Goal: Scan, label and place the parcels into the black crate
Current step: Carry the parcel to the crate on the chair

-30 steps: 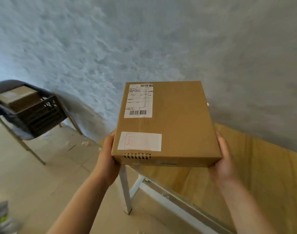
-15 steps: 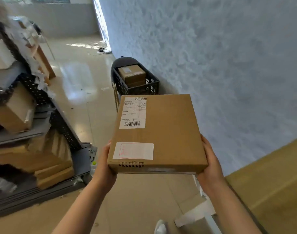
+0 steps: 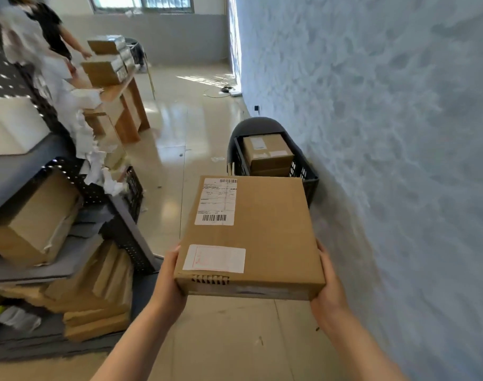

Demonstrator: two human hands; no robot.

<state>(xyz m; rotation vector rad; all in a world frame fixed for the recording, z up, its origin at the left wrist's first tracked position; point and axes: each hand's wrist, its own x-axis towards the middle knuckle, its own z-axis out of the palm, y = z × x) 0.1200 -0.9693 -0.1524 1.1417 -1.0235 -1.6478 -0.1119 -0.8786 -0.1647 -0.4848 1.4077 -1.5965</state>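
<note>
1. Two hands carry one flat cardboard parcel [image 3: 262, 237] level in front of the person; the left hand [image 3: 170, 279] clasps its near-left edge and the right hand [image 3: 328, 281] its near-right edge, each grip grasping the box from the side with fingers out of sight underneath, I judge.
2. Held this way the top face stays up and readable: a white shipping label [image 3: 217, 200] with barcodes sits at the far-left corner, away from the left grip, and a second white sticker [image 3: 214, 258] with red print lies close beside that grip — so scanning and labelling look done, as far as I can judge.
3. Just beyond the parcel's far edge, straight ahead of both grips, stands the black crate [image 3: 303, 171], set on what looks like a dark chair against the pale blue wall [image 3: 386, 133]. Its near part is hidden by the carried box.
4. Inside the crate another labelled box [image 3: 267, 154] already sits, apparently stacked on one more; the new parcel is wider, so it will likely need lowering flat on top or turning to fit — a judgement only.
5. Left of the left grip, dark shelving [image 3: 69, 215] holds cartons and flattened cardboard. Farther off, a wooden bench [image 3: 124, 105] carries stacked boxes, and another person [image 3: 50, 28] stands by it.
</note>
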